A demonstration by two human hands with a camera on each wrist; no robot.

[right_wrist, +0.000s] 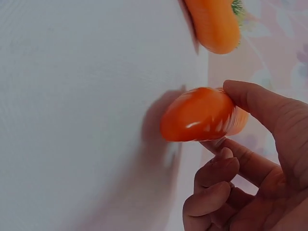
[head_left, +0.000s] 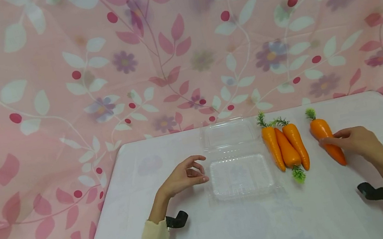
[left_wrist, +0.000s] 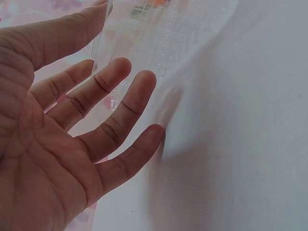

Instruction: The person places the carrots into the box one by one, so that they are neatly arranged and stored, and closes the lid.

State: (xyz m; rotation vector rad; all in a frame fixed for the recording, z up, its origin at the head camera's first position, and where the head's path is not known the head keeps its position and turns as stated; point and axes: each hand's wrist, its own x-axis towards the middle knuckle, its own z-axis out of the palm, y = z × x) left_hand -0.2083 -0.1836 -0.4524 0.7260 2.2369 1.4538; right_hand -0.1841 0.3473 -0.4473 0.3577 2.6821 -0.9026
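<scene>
My right hand (head_left: 358, 141) pinches an orange carrot (head_left: 320, 130) with a short green top, its tip slanting toward me on the right of the table. In the right wrist view the thumb lies on one side of this carrot (right_wrist: 199, 115) and a finger on the other, with the remaining fingers curled below. My left hand (head_left: 182, 178) hovers by the left side of a clear plastic clamshell box (head_left: 241, 176), fingers loosely bent and holding nothing. The box lies with its lid (head_left: 229, 133) folded back, away from me.
Between the box and my right hand, three more carrots (head_left: 271, 144) lie side by side, the middle one with its leaves toward me. All rest on a white-covered table (head_left: 233, 235). A pink floral curtain (head_left: 180, 53) hangs behind the far edge.
</scene>
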